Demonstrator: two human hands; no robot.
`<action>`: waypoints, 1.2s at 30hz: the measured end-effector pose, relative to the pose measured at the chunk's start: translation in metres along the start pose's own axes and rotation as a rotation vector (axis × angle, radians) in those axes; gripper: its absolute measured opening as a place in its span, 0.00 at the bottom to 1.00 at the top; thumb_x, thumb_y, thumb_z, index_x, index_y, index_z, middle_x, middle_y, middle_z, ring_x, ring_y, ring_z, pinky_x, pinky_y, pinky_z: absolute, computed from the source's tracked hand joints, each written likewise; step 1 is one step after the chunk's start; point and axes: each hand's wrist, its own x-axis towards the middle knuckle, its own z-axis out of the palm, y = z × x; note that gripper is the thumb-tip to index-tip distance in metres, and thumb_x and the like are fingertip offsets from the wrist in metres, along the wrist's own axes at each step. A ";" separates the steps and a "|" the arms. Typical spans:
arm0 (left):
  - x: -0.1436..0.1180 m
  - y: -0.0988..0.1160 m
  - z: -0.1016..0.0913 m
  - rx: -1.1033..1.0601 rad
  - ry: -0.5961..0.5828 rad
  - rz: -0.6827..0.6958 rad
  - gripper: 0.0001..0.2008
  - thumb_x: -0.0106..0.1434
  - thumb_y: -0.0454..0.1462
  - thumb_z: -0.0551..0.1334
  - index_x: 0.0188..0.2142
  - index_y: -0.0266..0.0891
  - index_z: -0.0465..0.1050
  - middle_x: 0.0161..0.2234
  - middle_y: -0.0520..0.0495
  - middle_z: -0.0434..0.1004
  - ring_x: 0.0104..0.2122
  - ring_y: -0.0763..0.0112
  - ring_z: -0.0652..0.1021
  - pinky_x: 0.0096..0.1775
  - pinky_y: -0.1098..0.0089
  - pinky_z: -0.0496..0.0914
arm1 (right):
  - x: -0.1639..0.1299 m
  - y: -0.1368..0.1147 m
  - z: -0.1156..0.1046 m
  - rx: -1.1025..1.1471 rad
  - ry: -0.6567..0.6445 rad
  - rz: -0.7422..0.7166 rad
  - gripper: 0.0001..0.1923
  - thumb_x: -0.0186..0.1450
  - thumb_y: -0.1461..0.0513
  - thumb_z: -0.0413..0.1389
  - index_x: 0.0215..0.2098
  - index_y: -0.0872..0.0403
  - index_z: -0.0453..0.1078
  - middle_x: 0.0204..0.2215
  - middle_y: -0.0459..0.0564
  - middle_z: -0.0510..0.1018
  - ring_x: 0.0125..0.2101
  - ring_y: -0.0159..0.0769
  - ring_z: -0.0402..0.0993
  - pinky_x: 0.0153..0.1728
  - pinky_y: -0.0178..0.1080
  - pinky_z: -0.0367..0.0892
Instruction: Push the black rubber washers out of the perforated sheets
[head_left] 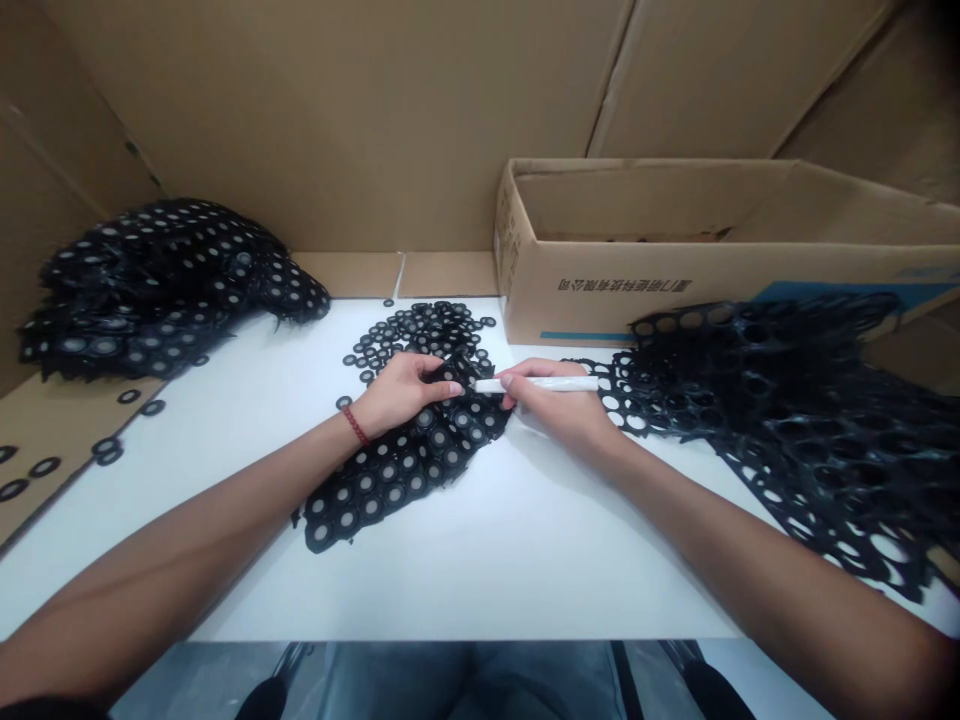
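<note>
My left hand [409,390], with a red bead bracelet at the wrist, grips the upper part of a black rubber sheet [397,470] full of ring shapes. In my right hand [559,405] is a white pen-like stick [551,384], held between thumb and fingers. Its tip points left at the sheet, close to my left thumb; whether it touches cannot be made out. Just behind my hands lies a pile of loose black rings [420,330] on the white table [525,560].
A heap of ring-filled black sheets [165,280] sits at the left, with several stray rings [109,447] nearby. Black sheets with open holes [810,430] are piled at the right, before an open cardboard box [720,265]. Cardboard walls [360,120] close off the back.
</note>
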 end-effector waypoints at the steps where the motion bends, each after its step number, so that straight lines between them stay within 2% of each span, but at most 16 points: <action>1: 0.000 0.000 0.000 -0.005 -0.006 -0.001 0.16 0.52 0.44 0.66 0.20 0.36 0.65 0.19 0.56 0.64 0.22 0.77 0.64 0.27 0.73 0.58 | 0.000 0.000 0.000 0.013 0.002 -0.010 0.10 0.58 0.56 0.57 0.27 0.54 0.75 0.22 0.46 0.78 0.22 0.30 0.67 0.24 0.34 0.59; 6: 0.001 -0.001 -0.001 -0.050 -0.021 -0.053 0.14 0.52 0.45 0.66 0.27 0.35 0.71 0.24 0.53 0.71 0.25 0.73 0.70 0.30 0.71 0.64 | 0.000 0.001 -0.003 0.125 0.008 -0.041 0.10 0.58 0.56 0.58 0.30 0.55 0.75 0.22 0.47 0.78 0.24 0.31 0.70 0.28 0.35 0.62; 15: 0.001 -0.002 -0.002 -0.039 -0.008 -0.047 0.14 0.52 0.46 0.65 0.27 0.35 0.73 0.25 0.51 0.74 0.26 0.72 0.72 0.32 0.70 0.66 | 0.000 0.001 -0.002 0.155 0.008 -0.034 0.11 0.57 0.55 0.58 0.30 0.54 0.76 0.23 0.48 0.79 0.24 0.32 0.71 0.28 0.36 0.64; 23: -0.001 -0.002 0.000 -0.103 0.004 -0.052 0.13 0.50 0.44 0.67 0.25 0.35 0.72 0.24 0.52 0.74 0.25 0.73 0.72 0.29 0.72 0.65 | -0.002 -0.002 0.001 0.062 0.011 -0.017 0.10 0.57 0.56 0.58 0.29 0.54 0.76 0.23 0.47 0.79 0.23 0.32 0.70 0.25 0.35 0.62; 28: -0.002 -0.004 0.002 -0.200 0.012 -0.066 0.12 0.50 0.42 0.67 0.27 0.34 0.73 0.26 0.51 0.75 0.26 0.72 0.72 0.31 0.71 0.66 | -0.005 -0.003 0.005 0.028 -0.048 0.000 0.10 0.57 0.56 0.58 0.27 0.54 0.76 0.23 0.48 0.79 0.25 0.32 0.69 0.25 0.35 0.61; 32: 0.000 -0.003 0.001 -0.301 0.005 -0.087 0.10 0.49 0.40 0.67 0.26 0.35 0.71 0.25 0.51 0.74 0.27 0.72 0.73 0.32 0.71 0.67 | 0.000 0.004 0.000 0.178 -0.041 0.049 0.11 0.57 0.55 0.57 0.26 0.54 0.74 0.23 0.48 0.78 0.20 0.29 0.65 0.21 0.34 0.56; 36: 0.002 -0.001 -0.001 -0.165 -0.017 -0.062 0.08 0.49 0.38 0.66 0.27 0.35 0.71 0.27 0.51 0.74 0.28 0.70 0.73 0.34 0.69 0.67 | 0.009 0.017 -0.005 0.402 0.003 0.044 0.11 0.57 0.54 0.58 0.29 0.54 0.73 0.22 0.47 0.75 0.23 0.30 0.67 0.24 0.34 0.58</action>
